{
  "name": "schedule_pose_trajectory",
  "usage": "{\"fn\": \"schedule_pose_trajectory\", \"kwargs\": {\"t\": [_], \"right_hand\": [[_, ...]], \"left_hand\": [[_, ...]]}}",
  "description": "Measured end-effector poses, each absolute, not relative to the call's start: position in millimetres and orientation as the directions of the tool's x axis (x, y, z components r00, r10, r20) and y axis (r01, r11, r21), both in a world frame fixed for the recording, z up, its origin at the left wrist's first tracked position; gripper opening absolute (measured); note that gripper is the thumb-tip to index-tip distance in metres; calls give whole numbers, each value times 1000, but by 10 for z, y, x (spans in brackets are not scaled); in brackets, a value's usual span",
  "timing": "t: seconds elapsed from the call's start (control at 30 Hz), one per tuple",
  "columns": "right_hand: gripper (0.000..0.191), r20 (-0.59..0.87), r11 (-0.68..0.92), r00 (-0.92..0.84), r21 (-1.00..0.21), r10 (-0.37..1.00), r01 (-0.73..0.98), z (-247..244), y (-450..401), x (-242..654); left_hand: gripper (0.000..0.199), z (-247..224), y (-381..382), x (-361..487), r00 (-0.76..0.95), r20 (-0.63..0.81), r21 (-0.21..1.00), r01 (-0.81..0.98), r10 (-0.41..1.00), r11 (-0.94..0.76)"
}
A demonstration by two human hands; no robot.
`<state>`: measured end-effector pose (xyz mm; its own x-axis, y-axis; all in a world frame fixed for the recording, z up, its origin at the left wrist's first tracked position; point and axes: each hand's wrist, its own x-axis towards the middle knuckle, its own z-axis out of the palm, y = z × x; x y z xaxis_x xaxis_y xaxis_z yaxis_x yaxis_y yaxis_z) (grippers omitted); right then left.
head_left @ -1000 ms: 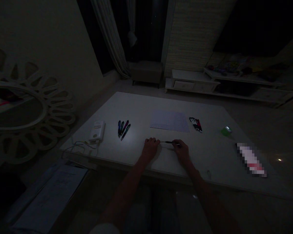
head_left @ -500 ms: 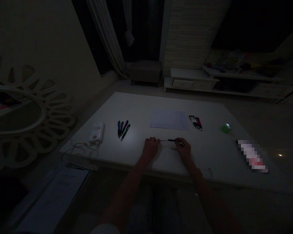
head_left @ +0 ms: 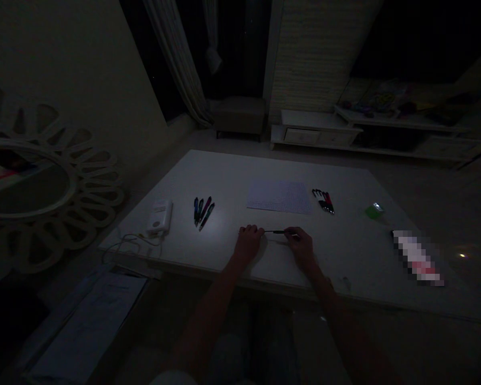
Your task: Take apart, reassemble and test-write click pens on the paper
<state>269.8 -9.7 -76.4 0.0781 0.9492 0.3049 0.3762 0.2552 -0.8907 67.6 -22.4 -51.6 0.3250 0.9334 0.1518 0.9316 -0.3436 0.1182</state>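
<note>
My left hand (head_left: 248, 240) is closed on a thin pen refill (head_left: 268, 231), whose slim dark length sticks out to the right of the fingers. Facing it, my right hand (head_left: 300, 246) pinches a thicker dark pen barrel (head_left: 279, 232) that points left. Refill and barrel lie in one line just over the table and meet end to end; whether the refill's tip is inside is too small to tell. Beyond the hands lies a sheet of paper (head_left: 279, 197). Several dark pens (head_left: 203, 213) are spread to the left, and several black, white and red pen parts (head_left: 323, 201) to the right.
The white table (head_left: 224, 171) stands in a dim room. On its left are a white box-shaped device (head_left: 160, 216) and cables (head_left: 134, 240). A small green container (head_left: 374, 210) and a blurred-out flat object (head_left: 417, 259) lie on the right. A scalloped mirror (head_left: 80, 176) stands beside the table.
The small gap between the refill and the barrel has closed, as my right hand has shifted slightly left. My left hand keeps nearly the same place and grip.
</note>
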Motion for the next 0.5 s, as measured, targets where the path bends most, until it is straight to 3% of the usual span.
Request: {"fn": "schedule_pose_trajectory", "kwargs": {"t": [0.5], "right_hand": [[24, 291, 218, 162, -907, 943, 362, -755, -106, 2723]], "left_hand": [[24, -500, -220, 671, 329, 132, 134, 929, 935, -346]]}}
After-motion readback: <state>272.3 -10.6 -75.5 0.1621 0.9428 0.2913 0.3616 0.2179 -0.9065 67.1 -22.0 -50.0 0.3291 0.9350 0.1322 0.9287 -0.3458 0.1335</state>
